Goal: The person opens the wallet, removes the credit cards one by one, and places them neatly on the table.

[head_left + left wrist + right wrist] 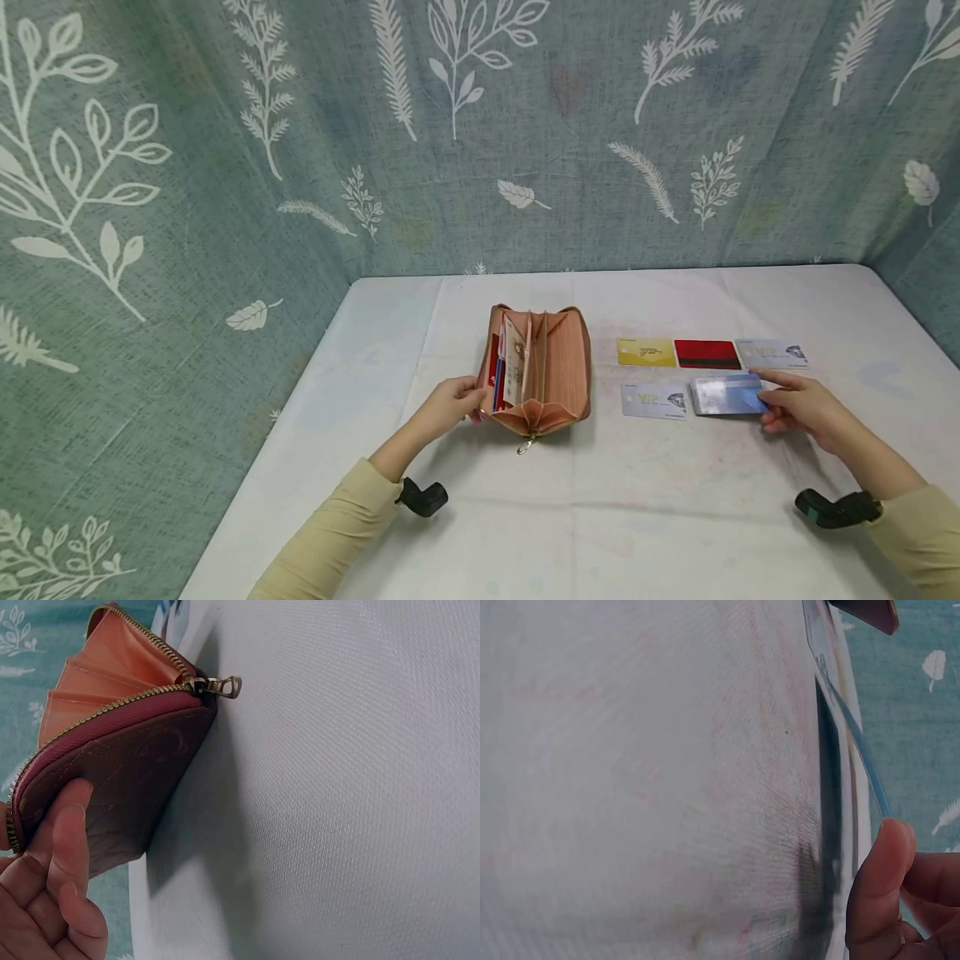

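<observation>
An unzipped wallet (564,362), pink inside and dark red outside, stands on the table with its top spread apart. Banknotes (513,362) and red and blue cards (495,371) fill its left compartment. My left hand (444,406) pinches the wallet's left wall, its fingers against the outer face (120,776) in the left wrist view. At the right, my right hand (810,410) pinches a blue card (726,395) by its right edge between thumb and fingers. The right wrist view shows this card (861,750) edge-on, tilted, its held end raised over a dark strip.
A yellow card (645,352), a red card (707,354) and a silver VIP card (772,353) lie in a back row. Another VIP card (652,401) lies left of the blue one. A leaf-patterned curtain (480,167) hangs behind the white table (600,542).
</observation>
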`<action>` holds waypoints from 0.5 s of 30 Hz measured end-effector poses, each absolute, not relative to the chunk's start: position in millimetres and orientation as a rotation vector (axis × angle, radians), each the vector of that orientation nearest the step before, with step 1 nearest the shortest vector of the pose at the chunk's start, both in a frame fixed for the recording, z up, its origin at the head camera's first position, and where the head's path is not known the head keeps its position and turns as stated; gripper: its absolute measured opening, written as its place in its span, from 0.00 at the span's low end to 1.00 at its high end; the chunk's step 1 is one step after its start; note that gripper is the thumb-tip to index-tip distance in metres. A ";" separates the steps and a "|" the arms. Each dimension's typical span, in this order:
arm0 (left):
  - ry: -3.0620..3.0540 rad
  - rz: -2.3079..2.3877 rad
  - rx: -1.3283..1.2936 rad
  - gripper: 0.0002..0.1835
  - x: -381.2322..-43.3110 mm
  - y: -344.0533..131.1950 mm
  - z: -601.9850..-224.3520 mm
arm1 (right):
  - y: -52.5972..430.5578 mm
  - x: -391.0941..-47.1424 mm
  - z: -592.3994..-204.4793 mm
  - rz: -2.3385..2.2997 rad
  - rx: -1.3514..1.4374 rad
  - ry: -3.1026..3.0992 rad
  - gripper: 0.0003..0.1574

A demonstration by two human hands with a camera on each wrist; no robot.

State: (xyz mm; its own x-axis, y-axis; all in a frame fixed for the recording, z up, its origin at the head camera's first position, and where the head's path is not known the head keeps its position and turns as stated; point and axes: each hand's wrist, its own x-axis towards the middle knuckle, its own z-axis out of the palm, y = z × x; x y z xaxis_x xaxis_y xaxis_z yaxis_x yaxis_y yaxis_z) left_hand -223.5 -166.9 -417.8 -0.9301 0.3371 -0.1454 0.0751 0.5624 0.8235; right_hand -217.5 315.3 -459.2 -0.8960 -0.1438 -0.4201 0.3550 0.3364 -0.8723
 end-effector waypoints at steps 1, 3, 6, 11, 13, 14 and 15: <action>2.513 1.307 0.332 0.15 -225.8 -168.4 -422.4 | 315.3 -217.6 -459.9 -1.583 0.185 2.176 0.37; 2.511 1.311 0.334 0.15 -229.0 -171.1 -428.7 | 315.3 -217.3 -460.9 -1.573 0.183 2.172 0.37; 2.510 1.335 0.370 0.16 -230.0 -173.6 -431.3 | 315.4 -216.8 -462.7 -1.551 0.176 2.184 0.36; 2.496 1.363 0.424 0.17 -228.7 -174.8 -430.0 | 313.6 -215.4 -465.9 -1.530 0.176 2.223 0.35; 2.497 1.348 0.404 0.17 -229.0 -174.2 -429.7 | 311.9 -214.8 -466.6 -1.519 0.185 2.246 0.35; 2.498 1.338 0.363 0.16 -229.6 -173.3 -430.0 | 310.8 -214.6 -466.5 -1.514 0.193 2.256 0.34; 2.499 1.329 0.349 0.16 -229.7 -173.0 -430.2 | 309.9 -214.5 -466.5 -1.512 0.201 2.266 0.34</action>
State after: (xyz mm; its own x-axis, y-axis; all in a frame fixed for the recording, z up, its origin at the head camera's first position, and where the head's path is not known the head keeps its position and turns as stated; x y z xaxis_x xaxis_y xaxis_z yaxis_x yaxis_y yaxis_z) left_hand -229.7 -173.0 -430.2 -0.9291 0.3429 -0.1385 0.0769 0.5455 0.8346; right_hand -214.5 309.9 -466.5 -0.9065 -0.1037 -0.4094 0.3382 0.4024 -0.8507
